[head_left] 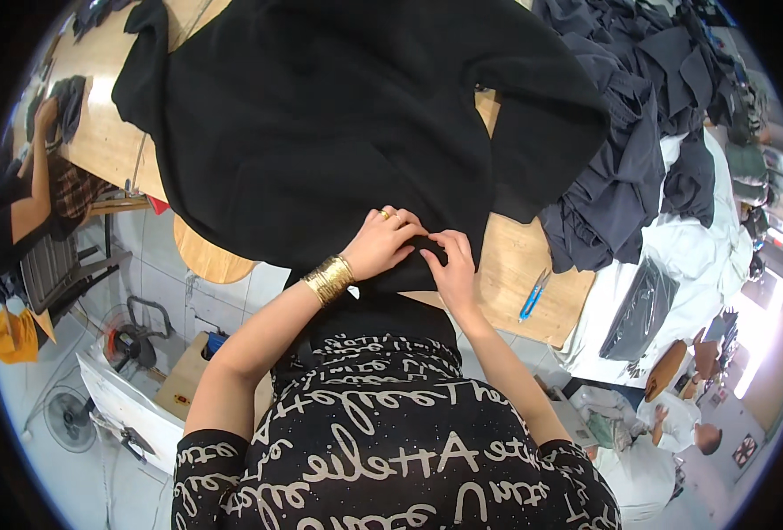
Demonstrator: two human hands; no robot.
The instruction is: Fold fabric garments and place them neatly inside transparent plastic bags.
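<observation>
A black long-sleeved top (321, 132) lies spread over the wooden table, its lower edge toward me. One sleeve bends out at the right and another hangs at the far left. My left hand (386, 242), with rings and a wide gold bracelet at the wrist, rests on the near edge of the cloth, fingers bent and closed on it. Close beside it, my right hand (451, 263) pinches the same edge between thumb and fingers. The two hands' fingertips nearly meet; the bit of cloth between them is too dark to make out.
Blue-handled thread snips (533, 297) lie on the bare tabletop (506, 256) right of my hand. Dark grey garments (612, 132) are heaped at the right, near a plastic-wrapped dark package (640, 309) on white cloth. A round wooden stool (210, 252) stands left. Other people work at both sides.
</observation>
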